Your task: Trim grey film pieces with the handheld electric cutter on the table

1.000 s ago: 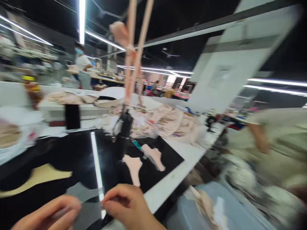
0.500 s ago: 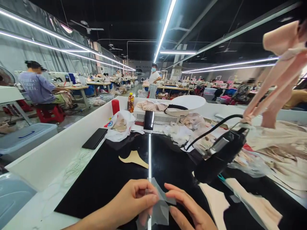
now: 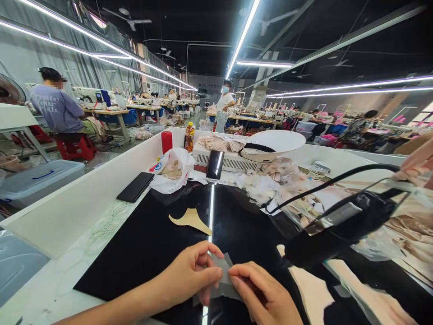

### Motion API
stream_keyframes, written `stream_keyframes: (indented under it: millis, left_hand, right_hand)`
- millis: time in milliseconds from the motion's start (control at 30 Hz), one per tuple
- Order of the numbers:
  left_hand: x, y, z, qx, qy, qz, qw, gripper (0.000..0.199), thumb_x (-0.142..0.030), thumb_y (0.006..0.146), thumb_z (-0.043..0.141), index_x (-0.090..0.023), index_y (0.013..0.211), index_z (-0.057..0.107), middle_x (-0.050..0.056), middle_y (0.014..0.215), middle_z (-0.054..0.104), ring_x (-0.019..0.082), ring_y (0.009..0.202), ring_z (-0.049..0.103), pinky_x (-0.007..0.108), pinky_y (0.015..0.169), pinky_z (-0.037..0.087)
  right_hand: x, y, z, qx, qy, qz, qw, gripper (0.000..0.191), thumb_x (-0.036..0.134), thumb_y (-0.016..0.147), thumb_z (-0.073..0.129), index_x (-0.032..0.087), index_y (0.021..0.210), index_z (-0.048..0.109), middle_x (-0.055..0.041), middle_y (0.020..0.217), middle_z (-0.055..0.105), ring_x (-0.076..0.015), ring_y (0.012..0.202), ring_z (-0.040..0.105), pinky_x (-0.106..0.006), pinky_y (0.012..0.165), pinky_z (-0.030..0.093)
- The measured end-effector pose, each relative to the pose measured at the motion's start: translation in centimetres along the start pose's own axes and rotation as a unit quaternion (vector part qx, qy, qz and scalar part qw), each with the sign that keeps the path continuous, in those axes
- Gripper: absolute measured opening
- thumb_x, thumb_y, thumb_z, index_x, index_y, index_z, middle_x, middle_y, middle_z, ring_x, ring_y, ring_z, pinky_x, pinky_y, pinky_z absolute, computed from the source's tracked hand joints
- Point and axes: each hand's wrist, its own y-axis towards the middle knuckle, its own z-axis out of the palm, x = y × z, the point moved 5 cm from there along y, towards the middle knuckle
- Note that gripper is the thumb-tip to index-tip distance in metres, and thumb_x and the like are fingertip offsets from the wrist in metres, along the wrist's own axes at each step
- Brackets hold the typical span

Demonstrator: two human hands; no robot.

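Low in the middle, my left hand point(image 3: 194, 275) has its thumb and curled fingers closed on a small sheet of translucent film point(image 3: 226, 266). Its other edge is pinched between the thumb and fingertips of my right hand point(image 3: 265, 293). Part of the film lies behind my fingers, above a glossy black work surface point(image 3: 135, 257). Beyond my hands rests a curved beige cut piece point(image 3: 190, 220). To the right of my right hand lie a pale fabric piece point(image 3: 313, 289) and a longer pale strip point(image 3: 368, 289).
A black corded device point(image 3: 338, 230) hangs at the right, tied with pink cloth. Bagged fabric point(image 3: 264, 185) is heaped behind it. At the back sit a white bag point(image 3: 182, 167), a phone point(image 3: 215, 164) and a bottle point(image 3: 190, 136); a black flat case point(image 3: 135, 187) lies left. Other people sit and stand farther off.
My right hand has closed in from spread fingers to a pinch on the film, nearer my left hand. The black device appears farther right as the view shifts.
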Motion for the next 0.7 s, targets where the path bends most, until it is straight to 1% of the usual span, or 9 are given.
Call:
stream_keyframes:
  millis: [100,167,233,300,400,467,567,633,700]
  left_hand:
    - [-0.2,0.0,-0.4,-0.042,0.026,0.011,0.999,0.04,-0.035,0.081,0.071,-0.019,0.113,0.054,-0.005,0.077,0.059,0.009,0.046,0.054,0.019,0.04,0.046]
    - [-0.4,-0.3,-0.8,-0.065,0.066,0.016,0.996,0.036,-0.033,0.085,0.066,-0.021,0.116,0.053,-0.006,0.079,0.057,0.009,0.047,0.052,0.018,0.038,0.042]
    - [-0.8,-0.5,-1.1,-0.081,0.13,0.013,0.988,0.031,-0.033,0.089,0.062,-0.023,0.116,0.053,-0.007,0.078,0.056,0.008,0.048,0.049,0.018,0.039,0.039]
    - [-1.1,-0.8,-1.5,-0.096,0.221,0.018,0.97,0.023,-0.032,0.092,0.061,-0.023,0.112,0.054,-0.008,0.075,0.056,0.009,0.052,0.048,0.019,0.047,0.038]
    - [-1.5,-0.9,-1.7,-0.106,0.35,0.044,0.93,0.01,-0.028,0.095,0.06,-0.023,0.102,0.055,-0.008,0.073,0.056,0.009,0.059,0.049,0.022,0.057,0.035]
    - [-1.3,-0.9,-1.8,-0.104,0.403,0.054,0.908,0.006,-0.027,0.097,0.058,-0.023,0.098,0.054,-0.008,0.073,0.056,0.01,0.061,0.048,0.024,0.059,0.033]
    - [-1.1,-1.0,-1.7,-0.097,0.45,0.065,0.885,0.008,-0.029,0.1,0.055,-0.022,0.095,0.057,-0.007,0.075,0.057,0.011,0.064,0.05,0.025,0.062,0.033]
    - [-1.2,-1.1,-1.6,-0.088,0.446,0.08,0.887,0.011,-0.028,0.101,0.054,-0.022,0.095,0.061,-0.005,0.08,0.06,0.012,0.07,0.054,0.024,0.067,0.036]
    - [-1.4,-1.2,-1.4,-0.077,0.393,0.088,0.912,0.013,-0.029,0.099,0.057,-0.023,0.095,0.067,-0.003,0.086,0.063,0.013,0.076,0.057,0.023,0.071,0.041]
  right_hand:
    - [-0.1,0.7,-0.5,0.008,-0.044,-0.064,0.997,0.016,0.034,0.103,0.057,0.031,0.104,0.073,0.0022,0.09,0.07,-0.0131,0.077,0.068,-0.017,0.069,0.051]
    - [-0.2,1.1,-0.6,0.008,-0.055,-0.09,0.994,0.017,0.029,0.104,0.056,0.033,0.11,0.071,0.003,0.094,0.07,-0.012,0.082,0.069,-0.016,0.073,0.052]
    - [-0.4,1.4,-0.4,0.01,-0.065,-0.106,0.992,0.018,0.026,0.105,0.055,0.034,0.113,0.07,0.0035,0.097,0.07,-0.0115,0.087,0.07,-0.015,0.077,0.053]
    - [-0.5,1.6,-0.2,0.01,-0.076,-0.121,0.99,0.02,0.024,0.105,0.054,0.033,0.113,0.068,0.0035,0.097,0.069,-0.0111,0.087,0.07,-0.014,0.079,0.053]
    - [-0.8,1.7,0.2,0.018,-0.102,-0.142,0.984,0.02,0.023,0.106,0.052,0.032,0.116,0.067,0.0025,0.098,0.069,-0.0108,0.086,0.071,-0.014,0.078,0.055]
    - [-1.2,1.7,0.5,0.026,-0.126,-0.151,0.98,0.02,0.023,0.107,0.051,0.03,0.118,0.066,0.0013,0.099,0.069,-0.011,0.086,0.072,-0.014,0.079,0.056]
    - [-1.9,1.5,0.6,0.025,-0.147,-0.148,0.978,0.021,0.024,0.107,0.051,0.029,0.119,0.067,0.0003,0.1,0.069,-0.0111,0.085,0.072,-0.015,0.081,0.056]
    - [-1.8,1.4,0.5,0.028,-0.126,-0.141,0.982,0.022,0.024,0.106,0.052,0.03,0.12,0.068,0.0003,0.1,0.07,-0.0115,0.086,0.072,-0.015,0.081,0.056]
    - [-1.5,1.3,0.2,0.031,-0.077,-0.124,0.989,0.022,0.026,0.105,0.054,0.033,0.117,0.071,0.0011,0.096,0.071,-0.0123,0.084,0.071,-0.016,0.078,0.055]
